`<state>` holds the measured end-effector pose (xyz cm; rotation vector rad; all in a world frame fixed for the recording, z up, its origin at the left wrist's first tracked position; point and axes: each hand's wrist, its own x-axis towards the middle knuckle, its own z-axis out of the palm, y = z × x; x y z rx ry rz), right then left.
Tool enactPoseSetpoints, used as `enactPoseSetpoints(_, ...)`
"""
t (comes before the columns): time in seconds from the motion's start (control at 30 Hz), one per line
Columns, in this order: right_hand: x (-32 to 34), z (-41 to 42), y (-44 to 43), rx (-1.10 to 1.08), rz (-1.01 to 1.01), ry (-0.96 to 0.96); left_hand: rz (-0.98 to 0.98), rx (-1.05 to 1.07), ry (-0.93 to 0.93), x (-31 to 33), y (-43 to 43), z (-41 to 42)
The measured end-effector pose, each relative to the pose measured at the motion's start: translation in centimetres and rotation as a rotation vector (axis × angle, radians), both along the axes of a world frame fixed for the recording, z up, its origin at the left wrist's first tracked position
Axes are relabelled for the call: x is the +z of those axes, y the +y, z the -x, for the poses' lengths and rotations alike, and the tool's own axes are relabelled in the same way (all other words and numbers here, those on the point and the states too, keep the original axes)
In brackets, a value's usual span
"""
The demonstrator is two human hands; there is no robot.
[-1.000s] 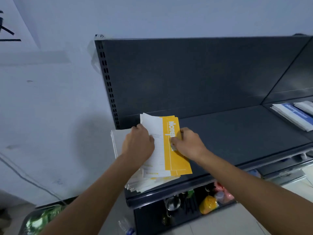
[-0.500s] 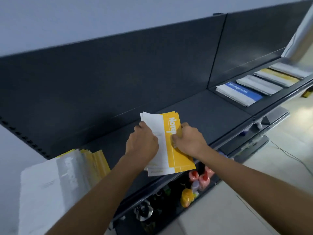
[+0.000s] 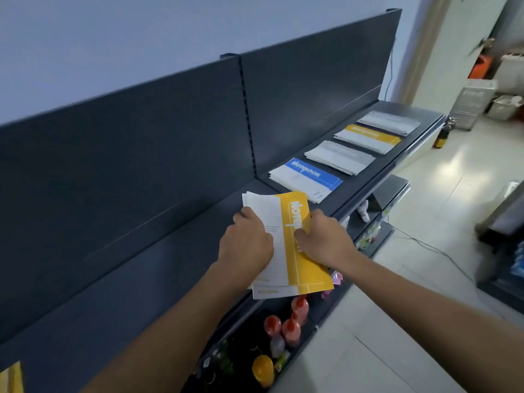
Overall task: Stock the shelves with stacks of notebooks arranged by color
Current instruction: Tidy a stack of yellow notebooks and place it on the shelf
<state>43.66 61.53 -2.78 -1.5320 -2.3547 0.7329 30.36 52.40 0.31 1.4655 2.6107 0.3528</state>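
Observation:
I hold a small stack of yellow-and-white notebooks (image 3: 292, 251) above the dark shelf (image 3: 158, 268). My left hand (image 3: 246, 242) grips its white left edge, and my right hand (image 3: 323, 242) grips its yellow right side. Further right on the shelf lie a blue notebook stack (image 3: 306, 178), a grey stack (image 3: 340, 157), a yellow stack (image 3: 368, 137) and another grey stack (image 3: 390, 123), side by side. A sliver of yellow notebooks (image 3: 11, 378) shows at the bottom left corner.
The shelf's dark back panel (image 3: 141, 137) rises behind. Below the shelf stand red-capped bottles (image 3: 292, 321) and a yellow item (image 3: 263, 370). Pale floor (image 3: 425, 279) lies to the right, with a cable, boxes (image 3: 473, 106) and a dark bottle (image 3: 441, 136) farther off.
My view has swung to the right along the shelf. Both hands carried the yellow stack away from the left pile toward the blue stack; the grip is unchanged.

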Motion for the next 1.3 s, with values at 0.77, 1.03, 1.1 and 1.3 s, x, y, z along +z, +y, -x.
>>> enactPoseSetpoints(0.77, -0.6, -13.3, 30.9, -0.376, 0.099, 0.004, -0.052, -0.365, -0.010, -3.0, 36.8, -10.7)
enactPoseSetpoints(1.03, -0.8, -18.8, 40.4, -0.372, 0.164, 0.126, -0.021, -0.354, 0.007, -3.5, 46.5, -15.8)
enactPoseSetpoints(1.1, -0.8, -20.8, 43.6, -0.364, 0.167, 0.139, -0.008, -0.337, 0.012, -3.5, 49.4, -17.9)
enactPoseSetpoints(1.3, -1.5, -28.3, 53.2, -0.351, 0.170, 0.144, 0.016, -0.286, 0.017, -3.1, 58.1, -25.5)
